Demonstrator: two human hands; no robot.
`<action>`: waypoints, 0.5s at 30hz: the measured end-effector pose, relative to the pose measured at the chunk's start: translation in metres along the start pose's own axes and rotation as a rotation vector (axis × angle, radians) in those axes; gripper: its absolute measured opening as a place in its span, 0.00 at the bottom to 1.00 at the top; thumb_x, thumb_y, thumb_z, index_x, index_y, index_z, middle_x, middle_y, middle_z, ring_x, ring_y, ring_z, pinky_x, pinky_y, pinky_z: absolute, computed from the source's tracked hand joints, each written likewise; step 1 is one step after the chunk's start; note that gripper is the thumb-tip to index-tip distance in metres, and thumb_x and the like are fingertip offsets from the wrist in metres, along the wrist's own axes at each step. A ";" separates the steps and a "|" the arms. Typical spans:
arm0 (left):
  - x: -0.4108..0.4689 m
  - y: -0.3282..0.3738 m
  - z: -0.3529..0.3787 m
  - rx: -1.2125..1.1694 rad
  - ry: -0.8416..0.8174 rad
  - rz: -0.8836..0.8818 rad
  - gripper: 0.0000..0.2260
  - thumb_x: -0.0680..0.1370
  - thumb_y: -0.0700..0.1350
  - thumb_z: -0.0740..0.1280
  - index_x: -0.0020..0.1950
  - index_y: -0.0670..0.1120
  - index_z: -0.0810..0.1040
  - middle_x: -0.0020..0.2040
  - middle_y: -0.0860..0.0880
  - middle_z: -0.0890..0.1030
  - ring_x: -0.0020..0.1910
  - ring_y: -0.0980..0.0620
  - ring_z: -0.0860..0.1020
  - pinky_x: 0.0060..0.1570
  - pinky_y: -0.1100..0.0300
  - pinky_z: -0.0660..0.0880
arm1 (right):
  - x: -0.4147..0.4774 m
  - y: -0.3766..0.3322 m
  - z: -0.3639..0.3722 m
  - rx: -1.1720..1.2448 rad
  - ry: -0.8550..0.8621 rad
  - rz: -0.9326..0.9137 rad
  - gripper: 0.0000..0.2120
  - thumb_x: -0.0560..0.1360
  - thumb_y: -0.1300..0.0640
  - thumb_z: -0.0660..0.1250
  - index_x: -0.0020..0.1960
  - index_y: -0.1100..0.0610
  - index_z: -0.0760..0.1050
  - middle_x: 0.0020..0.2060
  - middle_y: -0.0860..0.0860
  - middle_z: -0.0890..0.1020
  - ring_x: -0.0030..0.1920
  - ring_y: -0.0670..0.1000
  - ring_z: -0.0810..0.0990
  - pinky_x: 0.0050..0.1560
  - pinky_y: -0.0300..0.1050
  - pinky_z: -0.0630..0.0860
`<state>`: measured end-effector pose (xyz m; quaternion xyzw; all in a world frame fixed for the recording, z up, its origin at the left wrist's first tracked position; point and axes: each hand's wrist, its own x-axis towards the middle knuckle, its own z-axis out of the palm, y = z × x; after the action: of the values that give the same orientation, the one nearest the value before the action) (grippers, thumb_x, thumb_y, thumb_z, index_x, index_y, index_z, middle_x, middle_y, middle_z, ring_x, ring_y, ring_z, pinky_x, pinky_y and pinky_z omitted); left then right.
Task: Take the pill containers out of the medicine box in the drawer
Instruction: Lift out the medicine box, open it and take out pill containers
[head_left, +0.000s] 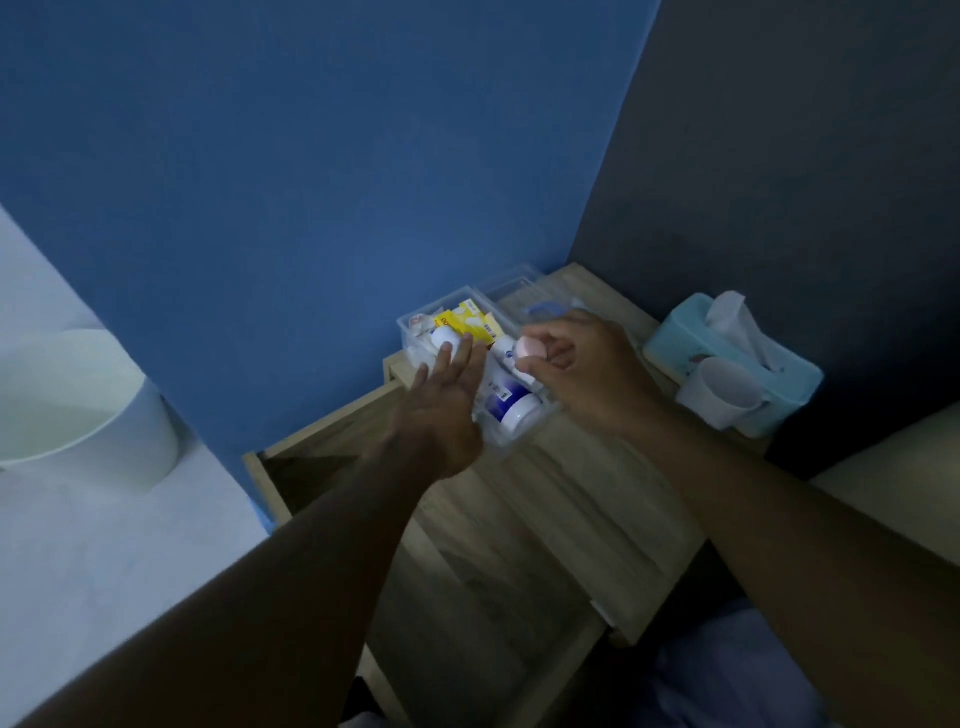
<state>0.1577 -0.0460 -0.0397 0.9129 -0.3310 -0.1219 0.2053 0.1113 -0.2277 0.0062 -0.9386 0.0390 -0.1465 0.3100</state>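
Observation:
A clear plastic medicine box (408, 327) rests on the wooden nightstand top (561, 499), above the open drawer (311, 467). It holds a yellow packet (457, 318), a white-capped bottle (445, 335) and a blue-and-white pill container (511, 402). My right hand (587, 369) is over the box, its fingers closed on a small container with a pink cap (531, 348). My left hand (447, 400) has its fingers spread and lies against the box's left side, fingertips by the white-capped bottle.
The box's clear lid (511, 288) lies behind it. A teal tissue box (737, 353) and a white cup (719, 389) stand at the right. A white bin (78, 410) sits on the floor at left. Blue wall behind, dark wall to the right.

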 end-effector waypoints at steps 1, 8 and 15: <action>-0.005 0.012 0.001 -0.179 0.067 -0.008 0.38 0.77 0.40 0.64 0.82 0.48 0.46 0.82 0.49 0.47 0.81 0.48 0.47 0.78 0.54 0.50 | -0.005 -0.002 -0.008 0.012 0.013 -0.013 0.18 0.71 0.57 0.76 0.60 0.57 0.83 0.56 0.51 0.83 0.41 0.40 0.81 0.49 0.37 0.79; -0.030 0.075 -0.006 -1.416 0.203 -0.196 0.17 0.84 0.49 0.59 0.61 0.40 0.80 0.52 0.45 0.86 0.53 0.49 0.83 0.57 0.55 0.80 | -0.039 -0.029 -0.047 0.072 0.064 -0.069 0.13 0.70 0.56 0.77 0.55 0.54 0.85 0.44 0.47 0.83 0.42 0.44 0.82 0.45 0.35 0.78; -0.050 0.103 -0.019 -1.734 0.144 -0.070 0.14 0.83 0.42 0.60 0.57 0.34 0.81 0.50 0.39 0.86 0.48 0.48 0.85 0.56 0.56 0.81 | -0.066 -0.047 -0.072 0.181 0.100 -0.078 0.12 0.71 0.63 0.77 0.54 0.61 0.85 0.42 0.47 0.81 0.41 0.46 0.81 0.45 0.33 0.77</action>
<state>0.0699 -0.0791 0.0280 0.4500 -0.0792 -0.2790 0.8446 0.0259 -0.2203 0.0725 -0.8992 0.0046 -0.2080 0.3850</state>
